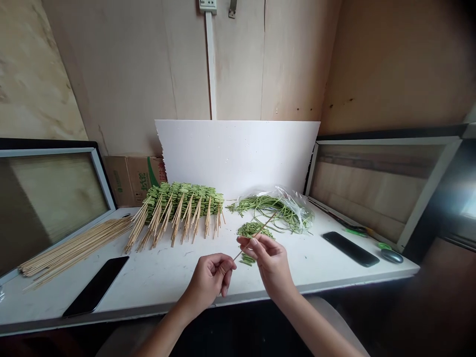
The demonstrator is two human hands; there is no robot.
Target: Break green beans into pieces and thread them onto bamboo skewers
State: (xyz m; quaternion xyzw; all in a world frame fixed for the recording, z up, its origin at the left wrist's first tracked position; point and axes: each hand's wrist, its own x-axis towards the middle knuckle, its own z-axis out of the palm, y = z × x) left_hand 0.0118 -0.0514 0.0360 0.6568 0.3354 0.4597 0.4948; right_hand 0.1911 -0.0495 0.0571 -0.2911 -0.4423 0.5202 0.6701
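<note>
Between my two hands a thin bamboo skewer [267, 222] slants up to the right. My left hand [210, 275] is curled closed, with its thumb and forefinger at the skewer's lower end. Higher up, my right hand [273, 260] pinches the skewer between thumb and fingers. Any piece threaded on it is hidden by the fingers. Just behind my right hand lies a small heap of cut green bean pieces [255, 229], and a few more cut pieces [247, 259] show below its fingers. Both hands are above the white table's front edge.
Stacked skewers of cut beans [182, 198] stand at the back left, beside bare bamboo skewers [74, 243]. Long green beans [266, 204] spill from a clear plastic bag [293, 203]. Two phones, the left one [96, 286] and right one [350, 249], and a mouse [391, 256] lie on the table.
</note>
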